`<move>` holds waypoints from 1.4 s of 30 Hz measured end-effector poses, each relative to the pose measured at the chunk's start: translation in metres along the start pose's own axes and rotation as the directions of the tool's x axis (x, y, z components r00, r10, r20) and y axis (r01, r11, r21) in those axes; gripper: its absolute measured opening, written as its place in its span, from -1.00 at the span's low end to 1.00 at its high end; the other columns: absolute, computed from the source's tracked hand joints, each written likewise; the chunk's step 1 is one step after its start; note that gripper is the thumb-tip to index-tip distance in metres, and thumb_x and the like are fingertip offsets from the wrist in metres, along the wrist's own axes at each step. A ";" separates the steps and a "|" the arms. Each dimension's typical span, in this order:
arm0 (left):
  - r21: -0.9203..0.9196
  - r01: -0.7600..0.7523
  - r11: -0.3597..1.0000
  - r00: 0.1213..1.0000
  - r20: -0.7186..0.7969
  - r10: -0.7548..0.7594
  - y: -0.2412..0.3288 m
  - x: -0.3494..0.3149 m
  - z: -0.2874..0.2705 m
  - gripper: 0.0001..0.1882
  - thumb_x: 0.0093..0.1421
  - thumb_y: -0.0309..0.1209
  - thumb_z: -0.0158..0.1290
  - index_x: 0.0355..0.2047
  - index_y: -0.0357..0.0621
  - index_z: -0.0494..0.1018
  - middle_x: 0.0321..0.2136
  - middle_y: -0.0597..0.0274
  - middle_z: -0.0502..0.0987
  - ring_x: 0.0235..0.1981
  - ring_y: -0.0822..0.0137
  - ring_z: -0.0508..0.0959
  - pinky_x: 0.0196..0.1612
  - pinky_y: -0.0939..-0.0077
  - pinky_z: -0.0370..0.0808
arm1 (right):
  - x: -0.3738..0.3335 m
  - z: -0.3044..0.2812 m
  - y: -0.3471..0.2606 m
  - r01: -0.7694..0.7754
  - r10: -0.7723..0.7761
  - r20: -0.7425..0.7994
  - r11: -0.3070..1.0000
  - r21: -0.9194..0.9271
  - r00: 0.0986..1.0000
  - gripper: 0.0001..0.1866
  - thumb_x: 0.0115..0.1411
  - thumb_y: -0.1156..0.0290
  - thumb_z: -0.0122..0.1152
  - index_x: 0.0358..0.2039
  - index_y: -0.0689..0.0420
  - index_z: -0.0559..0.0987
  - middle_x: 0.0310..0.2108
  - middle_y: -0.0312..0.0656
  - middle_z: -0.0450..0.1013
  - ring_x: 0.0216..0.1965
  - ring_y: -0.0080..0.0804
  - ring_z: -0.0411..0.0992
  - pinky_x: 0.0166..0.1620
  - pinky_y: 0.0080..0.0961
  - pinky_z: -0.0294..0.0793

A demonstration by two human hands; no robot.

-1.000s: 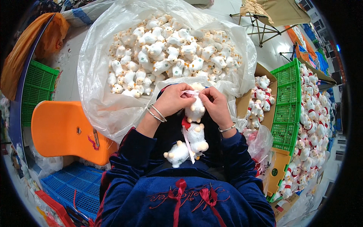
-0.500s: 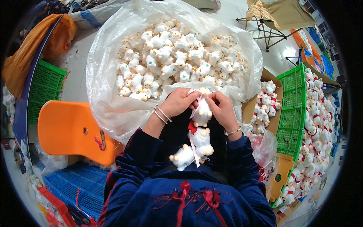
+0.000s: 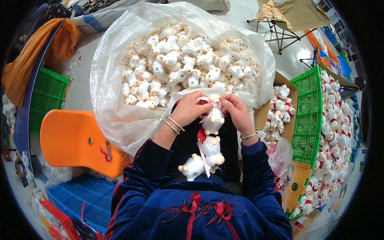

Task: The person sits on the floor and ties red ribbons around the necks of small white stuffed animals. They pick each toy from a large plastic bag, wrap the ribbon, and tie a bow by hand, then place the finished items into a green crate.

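Observation:
My left hand (image 3: 191, 109) pinches a pale pink ribbon (image 3: 204, 100) at the neck of a small white plush animal (image 3: 215, 120). On the other side of that neck, my right hand (image 3: 239, 114) is closed in a pinch on the ribbon too; the exact grip is partly hidden by the fingers. The toy hangs feet down above my lap. Below it, a second white plush (image 3: 213, 149) lies on my lap with red fabric at its neck. A third plush (image 3: 193, 166) rests against it, and a loose pink ribbon strip (image 3: 203, 158) trails across them.
Ahead, a large clear plastic bag (image 3: 110, 64) holds a heap of white plush toys. At right stand a cardboard box (image 3: 292, 105) and a green crate (image 3: 308, 116), with many red-scarfed plush beside them. An orange chair (image 3: 76, 138) and blue crate (image 3: 86, 198) are at left.
My hands have shifted slightly around the toy's neck, and a loop of pink ribbon now shows by my left fingers. The view has moved a little; the toys on my lap stay put.

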State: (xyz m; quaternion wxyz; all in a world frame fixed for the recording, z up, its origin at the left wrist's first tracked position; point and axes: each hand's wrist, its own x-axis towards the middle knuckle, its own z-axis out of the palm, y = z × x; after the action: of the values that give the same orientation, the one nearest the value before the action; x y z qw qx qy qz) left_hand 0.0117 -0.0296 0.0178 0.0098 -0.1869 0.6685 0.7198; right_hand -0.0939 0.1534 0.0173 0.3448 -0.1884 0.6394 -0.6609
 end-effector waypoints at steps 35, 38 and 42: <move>0.224 -0.268 0.937 0.954 -0.075 0.291 -0.003 0.014 0.027 -0.75 0.24 -0.30 0.22 -0.26 -0.27 0.66 -0.49 0.10 0.64 -0.45 0.43 0.57 -0.29 0.48 0.53 | 0.018 -0.008 -0.020 0.265 -0.220 0.196 0.932 -0.247 0.956 -0.80 0.36 0.35 0.24 -0.21 0.19 0.73 -0.09 -0.23 0.52 -0.19 -0.59 0.45 -0.18 -0.64 0.44; 0.167 -0.269 0.949 0.961 -0.020 0.276 -0.002 0.011 0.026 -0.77 0.23 -0.34 0.21 -0.23 -0.26 0.65 -0.44 0.16 0.65 -0.39 0.45 0.59 -0.25 0.48 0.53 | 0.019 -0.005 -0.022 0.292 -0.246 0.215 0.931 -0.218 0.945 -0.80 0.35 0.36 0.24 -0.23 0.20 0.74 -0.14 -0.25 0.53 -0.12 -0.54 0.44 -0.06 -0.61 0.41; 0.097 -0.244 0.965 0.970 0.017 0.243 -0.002 0.010 0.024 -0.79 0.22 -0.38 0.20 -0.25 -0.29 0.65 -0.43 0.26 0.65 -0.38 0.50 0.58 -0.25 0.52 0.53 | 0.018 -0.003 -0.022 0.235 -0.201 0.180 0.953 -0.190 0.963 -0.79 0.35 0.36 0.24 -0.25 0.23 0.73 -0.17 -0.26 0.54 -0.13 -0.54 0.45 -0.04 -0.61 0.41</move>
State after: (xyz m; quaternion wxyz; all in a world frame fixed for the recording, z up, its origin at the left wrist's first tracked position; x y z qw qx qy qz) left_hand -0.0037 -0.0081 0.0136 -0.0678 -0.1009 0.7210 0.6822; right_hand -0.1130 0.1416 0.0351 0.2975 -0.3453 0.6513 -0.6067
